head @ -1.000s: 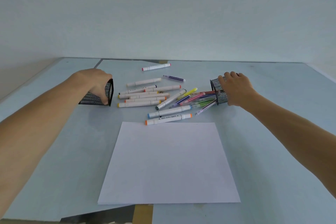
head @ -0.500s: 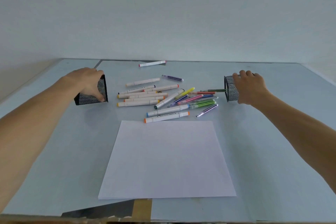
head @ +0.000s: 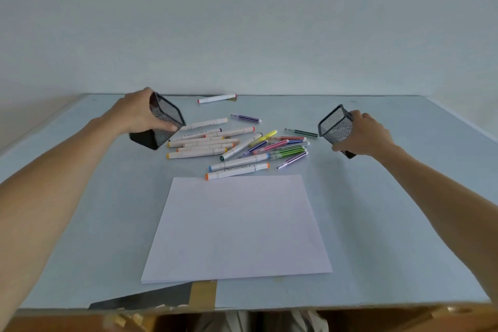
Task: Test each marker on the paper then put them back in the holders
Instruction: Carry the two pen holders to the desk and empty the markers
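Observation:
My left hand (head: pixel 136 113) grips a black mesh holder (head: pixel 161 122), tilted with its mouth up and to the right, above the table's left side. My right hand (head: pixel 367 133) grips a second black mesh holder (head: pixel 335 125), tilted with its mouth up and to the left. Both look empty. Between them lies a heap of markers: several thick white ones (head: pixel 199 143) on the left, several thin coloured ones (head: pixel 285 148) on the right. A white sheet of paper (head: pixel 237 226) lies flat in front of the heap, blank.
A lone white marker with red caps (head: pixel 217 98) lies at the table's far edge. A purple thin marker (head: pixel 245 117) and a dark green one (head: pixel 301 132) lie apart from the heap. The pale blue table (head: pixel 404 224) ends near me at a taped front edge (head: pixel 202 294).
Both holders have been pulled away from the heap, lifted off the table and turned more upright. The last thin markers slid out of the right holder.

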